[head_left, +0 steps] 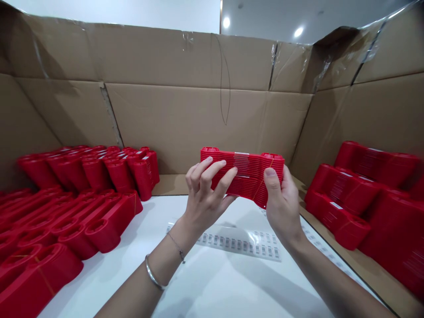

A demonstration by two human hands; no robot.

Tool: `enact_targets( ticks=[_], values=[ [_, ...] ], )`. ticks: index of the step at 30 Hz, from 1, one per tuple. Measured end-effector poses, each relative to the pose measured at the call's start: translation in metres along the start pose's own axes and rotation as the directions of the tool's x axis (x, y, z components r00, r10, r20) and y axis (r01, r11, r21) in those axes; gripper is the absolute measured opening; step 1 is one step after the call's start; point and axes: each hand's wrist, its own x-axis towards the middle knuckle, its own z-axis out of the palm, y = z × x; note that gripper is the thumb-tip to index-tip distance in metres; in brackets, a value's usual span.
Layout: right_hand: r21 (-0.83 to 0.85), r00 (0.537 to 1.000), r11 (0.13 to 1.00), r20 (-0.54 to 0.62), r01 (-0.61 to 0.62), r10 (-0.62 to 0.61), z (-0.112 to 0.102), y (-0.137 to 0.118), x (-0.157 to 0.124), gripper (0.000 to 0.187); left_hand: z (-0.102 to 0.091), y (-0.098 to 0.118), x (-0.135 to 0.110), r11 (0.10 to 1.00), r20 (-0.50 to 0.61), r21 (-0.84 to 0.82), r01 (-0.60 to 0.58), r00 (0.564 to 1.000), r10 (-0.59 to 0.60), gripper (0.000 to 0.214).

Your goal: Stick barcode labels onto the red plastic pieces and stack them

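Observation:
A bundle of stacked red plastic pieces (248,176), with rounded ends and a thin band around its right part, is held up above the white table (205,287). My right hand (283,203) grips its right end, thumb on the near face. The spread fingers of my left hand (208,185) lie on the near face at the left, with the thumb partly hidden at the lower edge. A clear label with white edges (241,165) is on the bundle between the hands. Below lies a sheet of small barcode labels (238,245) on the table.
Rows of similar red bundles (99,216) fill the left side, with more standing behind them. Other red bundles (351,190) are piled at the right. Tall cardboard walls (185,115) enclose the back and sides, and a thin dark loop (225,106) hangs on the back one.

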Motion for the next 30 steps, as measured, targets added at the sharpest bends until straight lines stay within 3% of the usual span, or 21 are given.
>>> enact_targets(
  ticks=[15, 24, 30],
  values=[
    [0.047, 0.999, 0.998, -0.022, -0.048, 0.049, 0.0005, 0.0008, -0.0003, 0.034, 0.003, -0.0026, -0.0046, 0.998, -0.033, 0.022, -0.064, 0.997, 0.065, 0.039],
    [0.001, 0.999, 0.999, 0.004, 0.053, -0.053, -0.0006, 0.0019, -0.0018, 0.032, 0.0008, 0.0061, 0.0015, 0.998, 0.022, -0.013, 0.061, 0.998, -0.06, 0.033],
    [-0.042, 0.995, 0.994, 0.02, 0.099, -0.098, -0.0004, 0.0012, -0.0009, 0.031, 0.0004, 0.0069, 0.0037, 0.997, 0.043, -0.042, 0.07, 0.997, -0.069, 0.034]
  ],
)
